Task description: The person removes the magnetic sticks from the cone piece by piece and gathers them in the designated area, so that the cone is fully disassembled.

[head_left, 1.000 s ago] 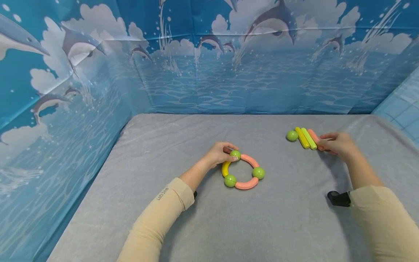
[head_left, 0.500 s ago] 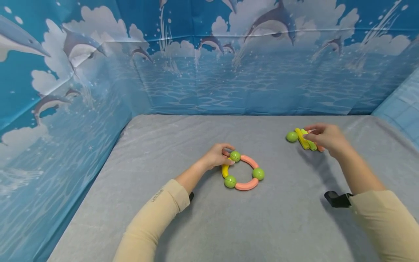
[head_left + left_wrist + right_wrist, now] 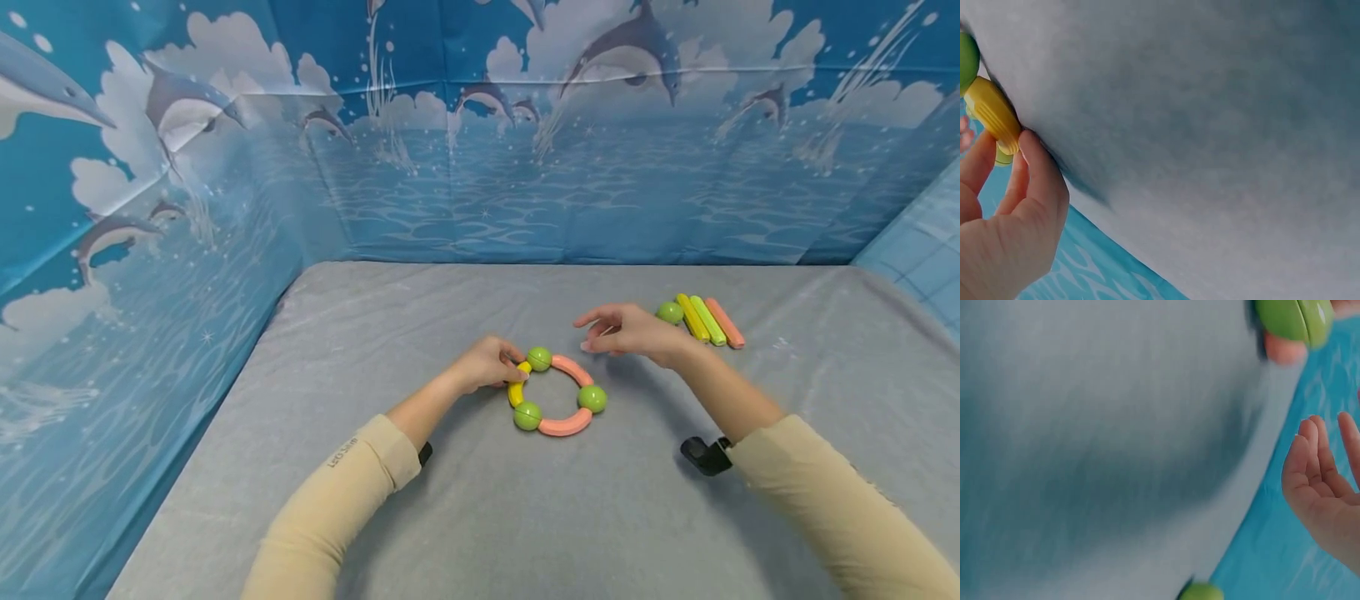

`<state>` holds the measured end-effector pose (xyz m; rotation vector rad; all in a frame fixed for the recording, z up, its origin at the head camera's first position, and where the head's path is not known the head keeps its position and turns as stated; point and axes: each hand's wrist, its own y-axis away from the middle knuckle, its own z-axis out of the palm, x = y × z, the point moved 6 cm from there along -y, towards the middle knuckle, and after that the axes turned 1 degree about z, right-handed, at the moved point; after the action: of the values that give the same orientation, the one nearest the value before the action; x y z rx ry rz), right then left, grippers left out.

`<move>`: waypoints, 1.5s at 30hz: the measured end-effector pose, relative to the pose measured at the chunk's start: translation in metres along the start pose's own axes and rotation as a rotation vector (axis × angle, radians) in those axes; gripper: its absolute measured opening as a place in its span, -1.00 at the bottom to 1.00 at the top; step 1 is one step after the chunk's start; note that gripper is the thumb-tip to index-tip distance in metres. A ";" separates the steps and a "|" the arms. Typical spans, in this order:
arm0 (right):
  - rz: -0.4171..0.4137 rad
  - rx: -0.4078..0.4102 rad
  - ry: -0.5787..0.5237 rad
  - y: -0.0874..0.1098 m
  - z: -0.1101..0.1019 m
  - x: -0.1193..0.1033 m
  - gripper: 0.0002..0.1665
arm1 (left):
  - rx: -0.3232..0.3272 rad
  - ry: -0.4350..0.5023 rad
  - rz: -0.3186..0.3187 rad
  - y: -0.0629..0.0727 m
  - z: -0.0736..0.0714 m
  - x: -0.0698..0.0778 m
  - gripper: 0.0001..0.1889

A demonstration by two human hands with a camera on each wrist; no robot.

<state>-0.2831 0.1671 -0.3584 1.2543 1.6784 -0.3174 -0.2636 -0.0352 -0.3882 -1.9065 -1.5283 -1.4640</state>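
Note:
A ring of toy pieces lies on the grey cloth: green balls (image 3: 592,399) joined by two pink curved rods (image 3: 566,425) and one yellow curved rod (image 3: 516,393). My left hand (image 3: 487,365) pinches the yellow rod at the ring's left side; the left wrist view shows thumb and fingers on the grooved yellow rod (image 3: 996,115). My right hand (image 3: 633,333) hovers with relaxed, parted fingers above the cloth, beyond the ring's upper right. Nothing is between its fingers, and in the right wrist view the hand (image 3: 1329,481) is likewise bare.
At the back right lie a loose green ball (image 3: 670,313), a yellow stick (image 3: 693,317), a lime stick (image 3: 708,321) and a pink stick (image 3: 725,322), side by side. A blue dolphin-print curtain (image 3: 480,183) borders the grey cloth (image 3: 480,517) behind and at left.
My right hand has left the pink stick and moved left toward the ring, carrying nothing. My left hand has slid from the upper green ball down to the yellow rod.

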 end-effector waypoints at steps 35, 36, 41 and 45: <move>-0.271 -0.052 0.380 -0.041 0.064 -0.032 -0.61 | 0.023 -0.061 0.109 -0.003 0.002 0.009 -0.86; -0.266 -0.054 0.376 -0.041 0.063 -0.032 -0.61 | 0.021 -0.060 0.112 -0.003 0.002 0.009 -0.86; -0.227 -0.073 0.348 -0.039 0.062 -0.028 -0.58 | 0.015 -0.061 0.124 -0.003 0.003 0.009 -0.86; -0.222 -0.082 0.316 -0.036 0.060 -0.027 -0.57 | 0.010 -0.059 0.127 -0.003 0.003 0.009 -0.86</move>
<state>-0.2809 0.0953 -0.3775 1.1010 2.0873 -0.1864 -0.2650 -0.0265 -0.3833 -2.0178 -1.4082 -1.3555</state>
